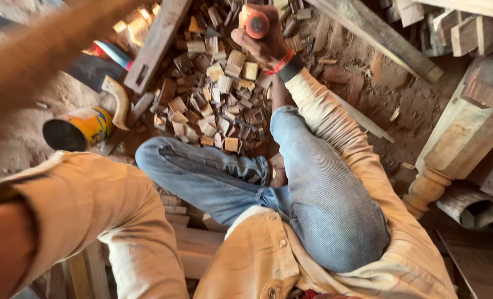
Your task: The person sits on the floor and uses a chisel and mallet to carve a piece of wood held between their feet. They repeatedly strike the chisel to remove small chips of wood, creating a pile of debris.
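Observation:
I sit cross-legged on the ground in blue jeans [313,194] and a tan shirt. My right hand [263,39] reaches forward over a pile of small wood offcuts [218,94] and is closed around a round tool handle with an orange end [256,23]. What the handle belongs to is hidden by the hand. A red band and a dark strap circle that wrist. My left forearm [36,50] is raised, blurred, across the top left corner, and its hand lies outside the picture.
A yellow tin can [77,128] lies on its side at the left, beside a curved pale wooden piece [119,102]. A plank [158,41] slants over the offcuts. A turned wooden leg [457,149] and a pipe [473,207] lie at the right, on sawdust-covered ground.

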